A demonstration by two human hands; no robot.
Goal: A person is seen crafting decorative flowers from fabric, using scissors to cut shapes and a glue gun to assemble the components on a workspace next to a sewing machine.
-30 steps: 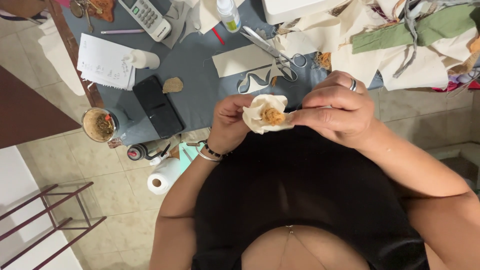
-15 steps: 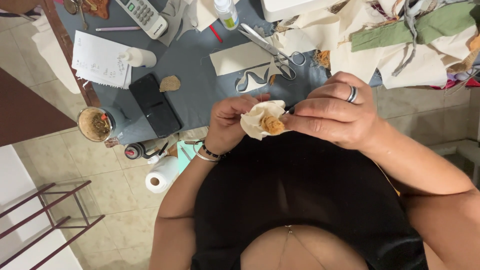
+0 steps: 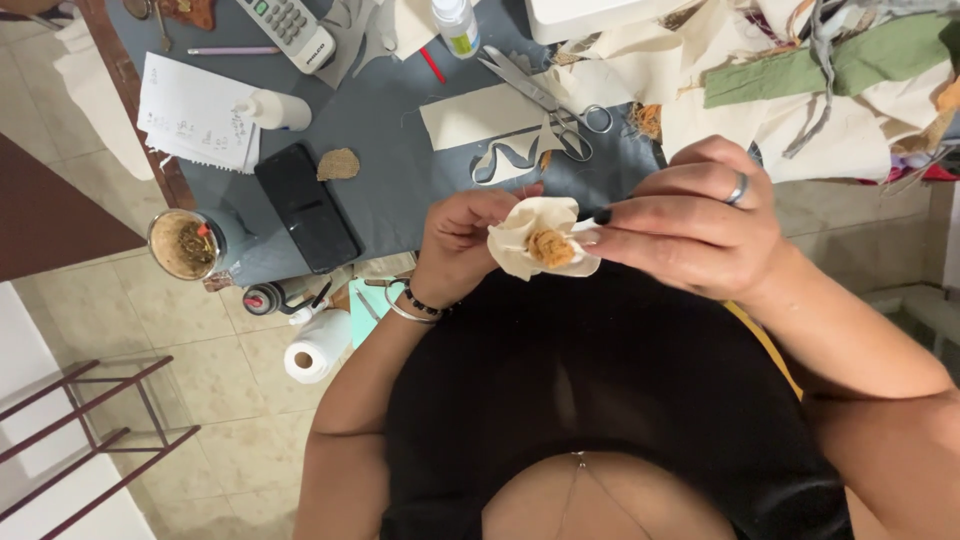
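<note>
The person wears a black sleeveless top (image 3: 600,400) with a low neckline, leaving both arms bare. A thin chain necklace (image 3: 578,470) hangs at the chest. The left hand (image 3: 460,240) has a dark beaded bracelet (image 3: 420,303) and a thin silver bangle (image 3: 403,315) at the wrist. The right hand (image 3: 690,225) wears a silver ring (image 3: 737,188) and has long black-painted nails (image 3: 601,216).
</note>
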